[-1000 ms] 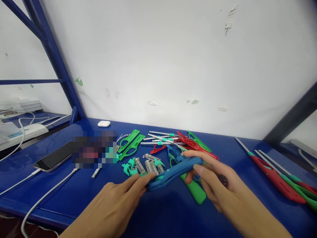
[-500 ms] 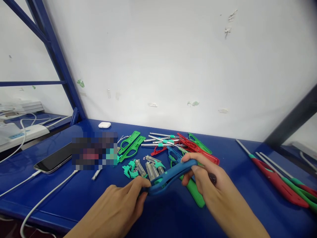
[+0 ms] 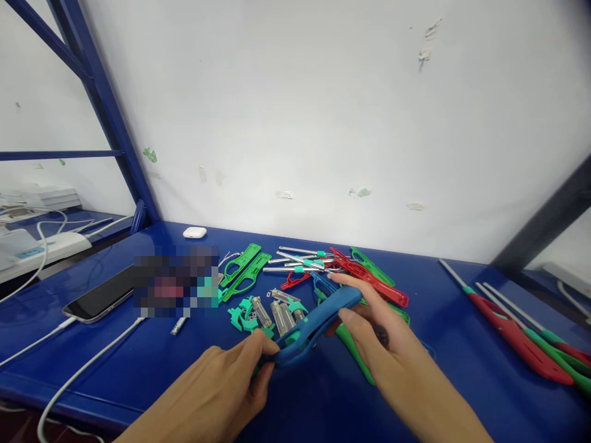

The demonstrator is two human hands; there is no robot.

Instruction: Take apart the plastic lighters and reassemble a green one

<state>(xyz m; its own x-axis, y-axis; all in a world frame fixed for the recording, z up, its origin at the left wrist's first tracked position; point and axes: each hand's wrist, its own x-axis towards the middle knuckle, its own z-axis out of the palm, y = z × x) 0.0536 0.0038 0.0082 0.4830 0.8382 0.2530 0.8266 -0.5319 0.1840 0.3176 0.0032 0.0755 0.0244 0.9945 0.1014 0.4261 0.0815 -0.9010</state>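
Note:
A blue utility-lighter casing (image 3: 323, 317) is held over the table, tilted with its right end higher; a gap shows along its side. My left hand (image 3: 231, 381) is closed, pinching the casing's lower left end between thumb and fingers. At the upper right end my right hand (image 3: 383, 344) grips it, thumb in front and index finger reaching over the top. A dark rounded end shows in the right palm, mostly hidden. Behind the casing lie clear fuel tanks (image 3: 282, 319) and turquoise triggers (image 3: 242, 314). Below the right hand is a green casing (image 3: 355, 355), partly covered.
Metal lighter nozzles (image 3: 300, 261), red casings (image 3: 369, 277) and green casing halves (image 3: 244, 274) lie towards the wall. Whole lighters (image 3: 512, 329) are at the right. On the left are a phone (image 3: 104, 295), white cables (image 3: 92, 375) and a white earbud case (image 3: 194, 232).
The right hand and its end of the casing have shifted slightly left; the right index finger has lifted and stretched out. My left hand keeps its pinch almost in place.

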